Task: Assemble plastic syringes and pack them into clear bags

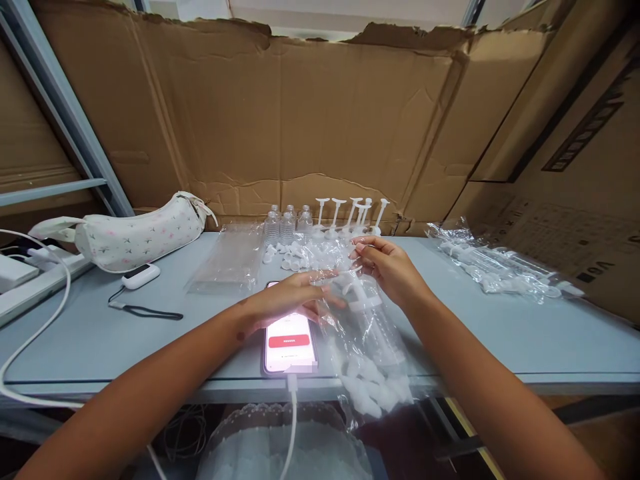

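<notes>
A clear plastic bag (377, 333) hangs over the table's front edge, with white pieces in its bottom and a clear bottle-like item with a white top in its upper part. My right hand (385, 263) pinches the bag near its mouth, thumb against fingers. At the bag's left side is my left hand (295, 297), its fingers stretched out and apart, some seen through or against the plastic. A lit phone (289, 341) lies under my left hand. Beyond my hands are small white caps (290, 257), clear bottles (287, 228) and upright white pump-like pieces (337, 213).
Flat clear bags (227, 257) lie left of the caps. A filled plastic bag (500, 263) rests at the right. To the left are a floral pouch (143, 230), a small white device (141, 276) and a power strip (45, 283). Cardboard (300, 120) walls the back.
</notes>
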`<act>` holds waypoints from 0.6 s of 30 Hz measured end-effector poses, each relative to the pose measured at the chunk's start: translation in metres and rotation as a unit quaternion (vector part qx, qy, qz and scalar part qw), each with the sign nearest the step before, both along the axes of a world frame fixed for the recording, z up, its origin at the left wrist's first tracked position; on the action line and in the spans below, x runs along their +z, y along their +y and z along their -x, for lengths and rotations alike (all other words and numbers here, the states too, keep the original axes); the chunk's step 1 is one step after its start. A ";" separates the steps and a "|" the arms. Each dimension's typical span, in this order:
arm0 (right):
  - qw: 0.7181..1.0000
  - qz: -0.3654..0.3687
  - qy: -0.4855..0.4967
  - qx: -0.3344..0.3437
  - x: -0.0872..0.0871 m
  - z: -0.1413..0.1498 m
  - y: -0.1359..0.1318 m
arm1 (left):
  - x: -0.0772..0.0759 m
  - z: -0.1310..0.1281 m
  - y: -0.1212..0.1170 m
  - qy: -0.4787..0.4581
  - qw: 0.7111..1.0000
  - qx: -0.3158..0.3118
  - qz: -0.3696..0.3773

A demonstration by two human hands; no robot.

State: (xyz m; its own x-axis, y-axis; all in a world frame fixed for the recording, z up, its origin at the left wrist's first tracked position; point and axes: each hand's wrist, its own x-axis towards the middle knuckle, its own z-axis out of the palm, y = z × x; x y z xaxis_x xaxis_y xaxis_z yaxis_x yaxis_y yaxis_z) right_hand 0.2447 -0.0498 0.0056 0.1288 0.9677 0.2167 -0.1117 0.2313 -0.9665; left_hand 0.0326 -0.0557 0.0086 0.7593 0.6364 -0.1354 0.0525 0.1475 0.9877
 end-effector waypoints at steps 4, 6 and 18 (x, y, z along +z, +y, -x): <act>1.000 0.013 -0.002 0.016 -0.002 0.001 0.001 | 0.001 -0.001 0.004 -0.039 0.991 0.125 -0.037; 0.999 0.016 -0.007 0.030 -0.004 0.001 0.002 | 0.003 -0.002 0.007 -0.056 0.979 0.185 -0.064; 0.998 -0.064 -0.019 0.021 -0.002 0.002 0.002 | 0.001 0.007 0.015 -0.077 0.960 0.183 -0.196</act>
